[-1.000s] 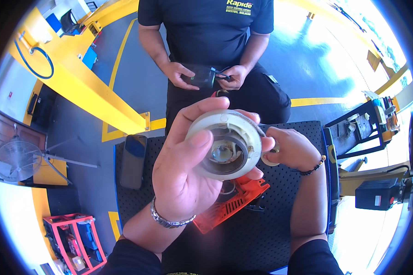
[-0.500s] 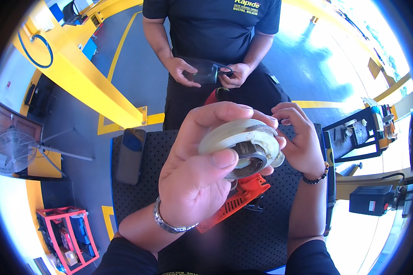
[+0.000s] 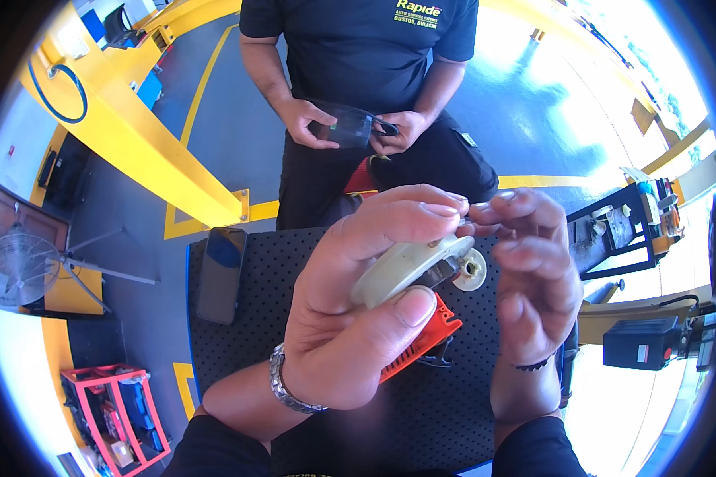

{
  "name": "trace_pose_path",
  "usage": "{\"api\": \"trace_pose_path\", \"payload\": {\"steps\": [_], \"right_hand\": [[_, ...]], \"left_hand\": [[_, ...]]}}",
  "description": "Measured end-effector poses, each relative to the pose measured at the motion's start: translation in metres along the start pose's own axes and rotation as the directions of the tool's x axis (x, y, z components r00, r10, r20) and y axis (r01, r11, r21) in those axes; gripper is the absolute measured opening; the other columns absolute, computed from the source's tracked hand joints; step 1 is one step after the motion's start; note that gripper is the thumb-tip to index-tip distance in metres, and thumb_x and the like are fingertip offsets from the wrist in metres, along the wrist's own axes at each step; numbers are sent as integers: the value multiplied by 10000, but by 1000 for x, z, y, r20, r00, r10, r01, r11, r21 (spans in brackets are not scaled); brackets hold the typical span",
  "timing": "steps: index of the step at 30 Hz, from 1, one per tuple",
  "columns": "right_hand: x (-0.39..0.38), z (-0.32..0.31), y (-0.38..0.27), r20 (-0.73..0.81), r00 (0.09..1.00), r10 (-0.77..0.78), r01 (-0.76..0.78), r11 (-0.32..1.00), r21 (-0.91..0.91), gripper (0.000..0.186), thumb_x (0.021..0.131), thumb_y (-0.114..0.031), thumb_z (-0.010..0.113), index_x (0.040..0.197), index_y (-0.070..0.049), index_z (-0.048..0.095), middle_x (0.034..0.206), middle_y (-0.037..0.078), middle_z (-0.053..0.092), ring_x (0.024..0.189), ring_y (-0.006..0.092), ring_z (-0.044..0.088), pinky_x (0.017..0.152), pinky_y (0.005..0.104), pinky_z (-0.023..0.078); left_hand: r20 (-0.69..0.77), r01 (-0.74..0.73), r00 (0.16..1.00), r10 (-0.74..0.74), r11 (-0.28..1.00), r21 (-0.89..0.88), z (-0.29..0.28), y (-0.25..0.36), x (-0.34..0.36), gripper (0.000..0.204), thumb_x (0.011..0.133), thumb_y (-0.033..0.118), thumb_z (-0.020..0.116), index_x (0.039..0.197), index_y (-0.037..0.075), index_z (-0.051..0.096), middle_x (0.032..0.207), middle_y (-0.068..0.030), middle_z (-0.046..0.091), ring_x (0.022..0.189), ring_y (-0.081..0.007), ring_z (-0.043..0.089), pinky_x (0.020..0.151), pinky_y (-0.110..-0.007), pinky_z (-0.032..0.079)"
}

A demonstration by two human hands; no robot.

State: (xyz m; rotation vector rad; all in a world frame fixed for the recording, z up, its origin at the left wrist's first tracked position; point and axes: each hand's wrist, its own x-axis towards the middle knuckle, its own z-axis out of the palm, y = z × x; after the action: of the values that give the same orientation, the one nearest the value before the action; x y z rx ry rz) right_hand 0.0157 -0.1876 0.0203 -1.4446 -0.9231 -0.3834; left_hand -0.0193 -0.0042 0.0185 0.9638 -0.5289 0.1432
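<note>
My left hand [image 3: 350, 318], a metal-band watch on its wrist, grips an off-white plastic reel [image 3: 398, 270] between thumb and fingers. The reel is tilted, its rim toward me and its small flanged hub [image 3: 472, 270] facing right. My right hand [image 3: 537, 278] is raised just right of the hub, fingers loosely curled and apart. Its fingertips come close to the left fingertips at the reel's far edge; whether they touch is hard to tell. Beneath the reel, an orange slotted plastic part [image 3: 423, 338] lies on the table, partly hidden by my left hand.
A dark phone [image 3: 221, 274] lies on the left of the black perforated tabletop [image 3: 270, 262]. Across it a person holds a dark translucent item [image 3: 346, 129]. A yellow post [image 3: 151, 135], a fan [image 3: 24, 266] and a red rack [image 3: 115, 413] stand left; a black-framed cart [image 3: 628, 230] right.
My left hand has turned the reel so its open face points right and the hub shows. My right hand has come off the reel's right side, its palm now turned toward the reel.
</note>
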Motion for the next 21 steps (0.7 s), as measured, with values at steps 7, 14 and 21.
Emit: {"api": "trace_pose_path", "payload": {"steps": [7, 14, 21], "right_hand": [[-5, 14, -5, 17, 999, -47, 49, 990, -134, 324, 801, -59, 691, 1108, 30, 639, 1291, 244, 437, 1190, 353, 547, 975, 431, 474], [-7, 14, 4, -17, 996, -84, 84, 996, -35, 623, 821, -197, 741, 1329, 22, 455, 1311, 244, 406, 1188, 315, 532, 997, 401, 461], [-8, 7, 2, 66, 992, 110, -109, 994, -20, 757, 802, -257, 750, 1393, 52, 393, 1360, 268, 428, 1229, 332, 521, 1032, 419, 434]], "left_hand": [[-58, 77, 994, -91, 975, -208, 14, -3, -3, 445, 944, 159, 494, 1369, 68, 394, 1375, -282, 417, 1222, -385, 536, 1020, -470, 476], [101, 205, 977, -186, 714, -669, 4, -10, -3, 471, 967, 201, 399, 1415, 66, 341, 1412, -312, 405, 1240, -448, 530, 1007, -513, 504], [17, 199, 970, -242, 754, -626, 2, -14, -7, 505, 982, 218, 366, 1457, 53, 313, 1420, -276, 429, 1244, -438, 535, 992, -536, 519]]}}
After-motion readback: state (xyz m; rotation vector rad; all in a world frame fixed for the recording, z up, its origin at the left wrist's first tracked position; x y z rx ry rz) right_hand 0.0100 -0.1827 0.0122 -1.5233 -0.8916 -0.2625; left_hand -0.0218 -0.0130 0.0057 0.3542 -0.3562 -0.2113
